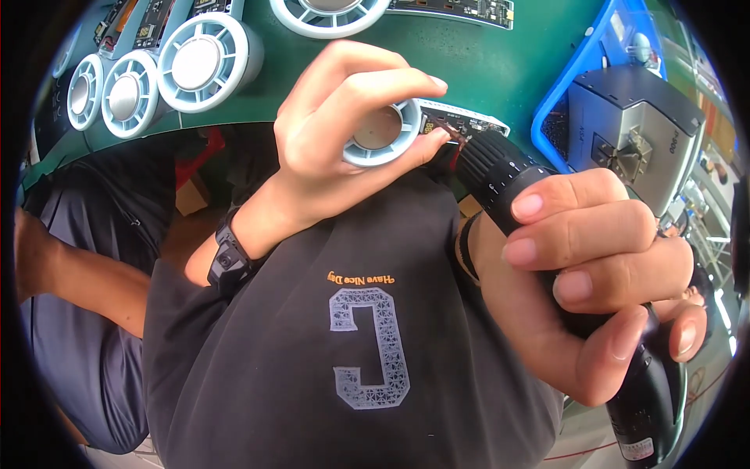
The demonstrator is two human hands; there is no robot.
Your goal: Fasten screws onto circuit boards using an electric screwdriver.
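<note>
My left hand is wrapped round a light-blue cylindrical housing, whose spoked round end with a metal-coloured disc points up at me. From its far side extends a narrow section carrying a dark circuit board, partly hidden by my fingers and the tool. My right hand grips a black power screwdriver with a ribbed collar. The front of the screwdriver is over the circuit board, beside my left thumb; whether its tip touches a screw cannot be made out.
Several similar light-blue housings stand at the left on the green work surface, with another housing at the far edge. A blue tray and a grey-black box-shaped device are at the right. Someone's bare limb shows at left.
</note>
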